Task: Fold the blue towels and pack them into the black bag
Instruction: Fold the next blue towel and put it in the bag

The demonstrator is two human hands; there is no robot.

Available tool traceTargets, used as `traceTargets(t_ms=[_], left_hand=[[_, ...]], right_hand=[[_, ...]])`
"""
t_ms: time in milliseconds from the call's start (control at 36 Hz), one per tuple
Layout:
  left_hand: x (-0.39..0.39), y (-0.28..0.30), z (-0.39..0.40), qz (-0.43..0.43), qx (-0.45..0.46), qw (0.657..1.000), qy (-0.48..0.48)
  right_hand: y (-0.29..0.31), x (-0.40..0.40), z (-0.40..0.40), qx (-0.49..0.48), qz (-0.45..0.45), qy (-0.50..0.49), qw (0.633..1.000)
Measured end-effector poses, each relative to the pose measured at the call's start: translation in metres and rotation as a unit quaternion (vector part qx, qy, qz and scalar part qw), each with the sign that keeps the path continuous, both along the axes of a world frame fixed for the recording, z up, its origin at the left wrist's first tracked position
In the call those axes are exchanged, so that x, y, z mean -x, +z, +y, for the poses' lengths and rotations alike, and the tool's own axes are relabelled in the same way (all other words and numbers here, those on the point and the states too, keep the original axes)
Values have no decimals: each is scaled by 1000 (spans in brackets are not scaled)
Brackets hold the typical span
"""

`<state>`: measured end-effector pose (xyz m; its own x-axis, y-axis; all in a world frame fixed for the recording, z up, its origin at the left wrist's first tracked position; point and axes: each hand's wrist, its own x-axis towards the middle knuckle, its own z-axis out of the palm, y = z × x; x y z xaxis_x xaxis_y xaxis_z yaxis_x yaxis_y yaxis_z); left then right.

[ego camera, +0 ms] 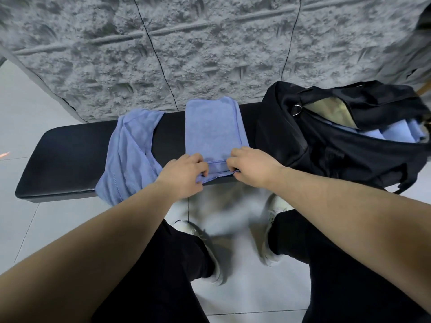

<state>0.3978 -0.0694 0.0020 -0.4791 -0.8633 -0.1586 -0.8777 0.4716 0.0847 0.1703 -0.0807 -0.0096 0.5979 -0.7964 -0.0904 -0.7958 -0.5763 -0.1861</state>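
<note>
No readable text, labels (none legible)

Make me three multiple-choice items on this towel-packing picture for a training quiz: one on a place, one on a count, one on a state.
1. Where does the black bag stand?
A. on the bench's right end
B. on the floor
C. on the person's lap

2. How many blue towels lie on the bench outside the bag?
A. none
B. two
C. five

3. The bag is:
A. zipped shut
B. open
C. upside down

Answers: 1 A, it stands on the bench. 2 B, a crumpled towel and a folded towel, gripped by the left hand and right hand. 3 B, towels show inside.
</note>
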Motion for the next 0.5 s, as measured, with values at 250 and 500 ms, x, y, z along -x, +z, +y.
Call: traceTargets(t_ms=[250, 500], left_hand=[[2, 3, -2, 36, 65, 997, -20], [-6, 5, -2, 244, -142, 943, 176]], right_hand=[[8, 3, 1, -42, -11, 3, 999], [15, 11, 0, -99, -64, -75, 990]])
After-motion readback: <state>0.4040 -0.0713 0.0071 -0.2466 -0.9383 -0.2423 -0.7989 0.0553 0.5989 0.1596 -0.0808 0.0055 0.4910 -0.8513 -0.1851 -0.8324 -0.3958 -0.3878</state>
